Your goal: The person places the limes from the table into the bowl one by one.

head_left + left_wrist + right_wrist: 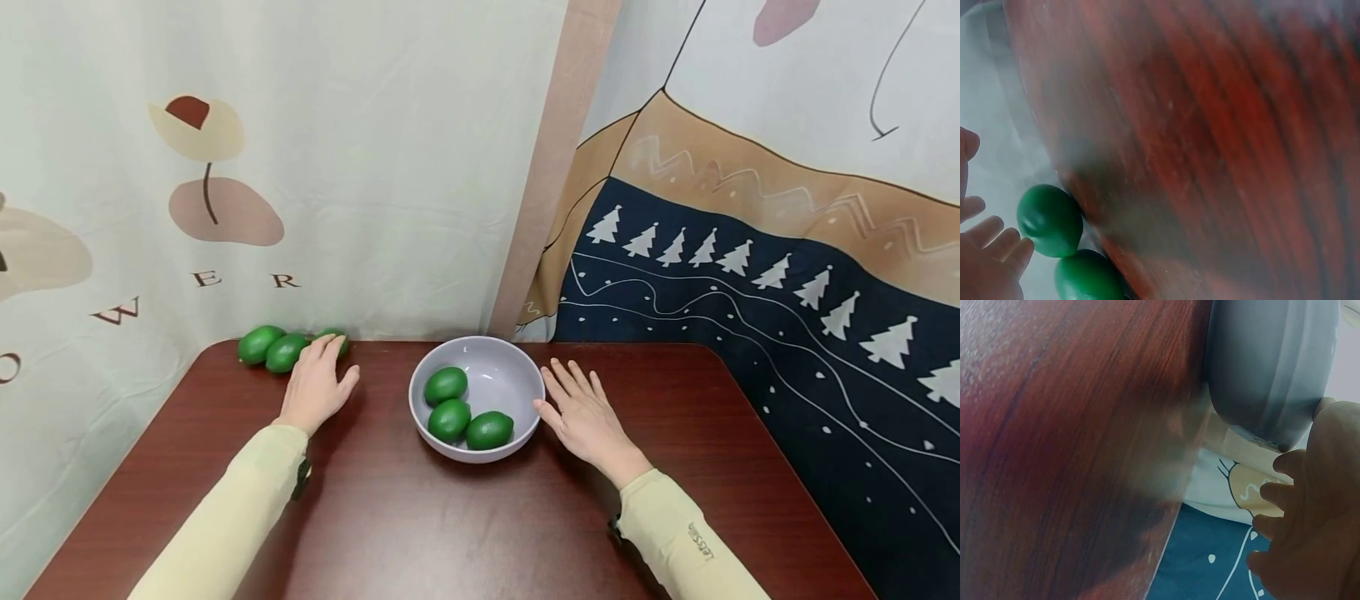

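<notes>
Sleeves (225,517), relaxed left hand (315,383), spread right hand (588,421); nearest lime (490,432) lies crosswise, tip rightward.

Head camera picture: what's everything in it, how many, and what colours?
Table: 1, reddish brown, across the lower middle
Bowl: 1, pale grey-purple, at the table's far middle
Fruits: 6, green, three in the bowl, three at the table's far left
Backdrop cloth: count unclear, pale left, navy and tan right, behind the table
Printed trees: 10, white, backdrop's right, last one cut off
Printed flower: 1 whole, beige and brown, backdrop's left
Printed letters: 4, brown, backdrop's left
Sleeves: 2, pale yellow-green, bottom left and right
Wrist pieces: 2, dark, by the sleeves' ends
Left hand: 1, bare, over the far left fruits
Right hand: 1, bare, at the bowl's right side
</notes>
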A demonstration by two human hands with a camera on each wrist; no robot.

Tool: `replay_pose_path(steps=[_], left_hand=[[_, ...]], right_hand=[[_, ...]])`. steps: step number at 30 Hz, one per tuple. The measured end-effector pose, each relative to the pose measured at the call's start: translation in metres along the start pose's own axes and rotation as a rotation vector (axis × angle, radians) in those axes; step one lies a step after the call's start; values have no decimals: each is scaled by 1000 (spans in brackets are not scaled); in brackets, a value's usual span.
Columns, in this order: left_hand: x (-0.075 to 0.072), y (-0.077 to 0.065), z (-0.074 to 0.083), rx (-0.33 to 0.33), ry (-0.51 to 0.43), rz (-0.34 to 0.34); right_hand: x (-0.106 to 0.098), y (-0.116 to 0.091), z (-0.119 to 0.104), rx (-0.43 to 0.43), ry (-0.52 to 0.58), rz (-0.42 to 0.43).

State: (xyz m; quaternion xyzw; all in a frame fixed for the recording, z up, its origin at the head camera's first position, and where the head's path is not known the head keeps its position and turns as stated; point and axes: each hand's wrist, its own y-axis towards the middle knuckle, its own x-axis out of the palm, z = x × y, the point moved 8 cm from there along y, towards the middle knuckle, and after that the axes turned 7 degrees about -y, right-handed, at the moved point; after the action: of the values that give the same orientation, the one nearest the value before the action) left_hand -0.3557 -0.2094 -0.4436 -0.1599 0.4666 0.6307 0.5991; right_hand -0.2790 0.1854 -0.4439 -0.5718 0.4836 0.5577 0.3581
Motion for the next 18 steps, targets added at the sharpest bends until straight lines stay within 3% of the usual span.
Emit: replay_pose_path(steps=[18], left_hand=[[-1,11,-21,-127,-5,-15]], right_hand=[[2,0,1,2,9,-13]])
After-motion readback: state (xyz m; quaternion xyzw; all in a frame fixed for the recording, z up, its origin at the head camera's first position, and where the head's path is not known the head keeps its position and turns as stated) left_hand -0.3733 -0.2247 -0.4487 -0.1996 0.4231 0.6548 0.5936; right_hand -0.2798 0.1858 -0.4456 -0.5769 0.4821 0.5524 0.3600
